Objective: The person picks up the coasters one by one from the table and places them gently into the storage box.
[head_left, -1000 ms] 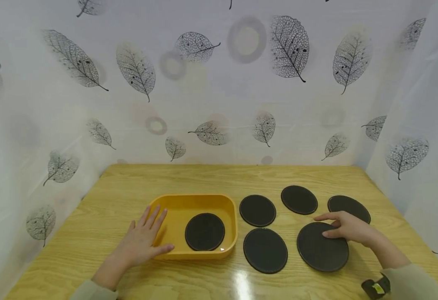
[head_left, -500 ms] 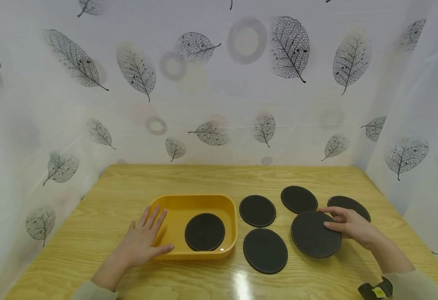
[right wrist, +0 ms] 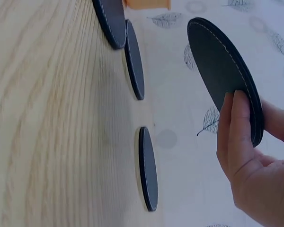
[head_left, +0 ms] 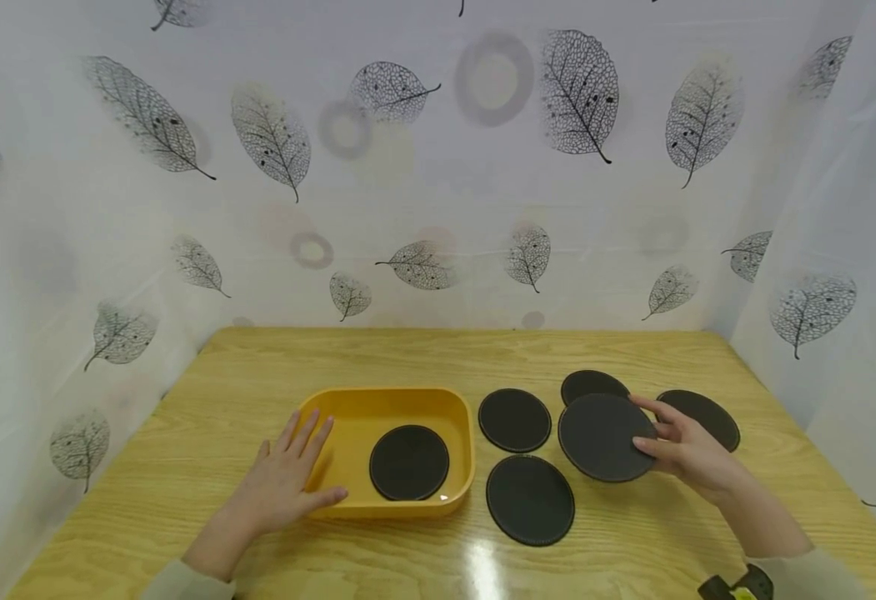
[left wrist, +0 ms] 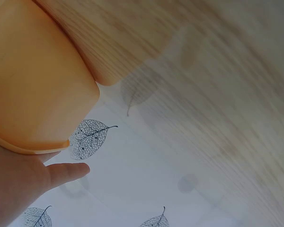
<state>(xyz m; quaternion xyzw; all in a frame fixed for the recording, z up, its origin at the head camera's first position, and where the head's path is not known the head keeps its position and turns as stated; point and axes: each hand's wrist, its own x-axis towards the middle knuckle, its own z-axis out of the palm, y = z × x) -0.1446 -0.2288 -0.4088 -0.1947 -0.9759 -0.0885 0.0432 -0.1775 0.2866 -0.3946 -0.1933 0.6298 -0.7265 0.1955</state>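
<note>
Pinching a black coaster (head_left: 607, 437) near its edge, the right hand (head_left: 688, 454) is holding it above the wooden table (head_left: 407, 360), thumb clamped against one face and fingers against the other. The left hand (head_left: 283, 475) is resting at the left end of a yellow tray (head_left: 464, 483), its fingers lying straight and apart over the rim. Right of those fingertips, a second coaster (head_left: 410, 463) is lying inside the tray. Left of the right fingers, two coasters (head_left: 530, 500) are lying on the table; a half-hidden coaster (head_left: 591, 383) is peeking out beyond the lifted one, and a far coaster (head_left: 702, 418) is lying behind the right hand. Yellowish, streaky grain is running across the table; between the hands, toward the person, a bright reflection (head_left: 485, 571) is shining. Beyond all the fingers, a pale curtain (head_left: 438, 183) printed with dark leaves and faint rings is rising behind and at both sides.
</note>
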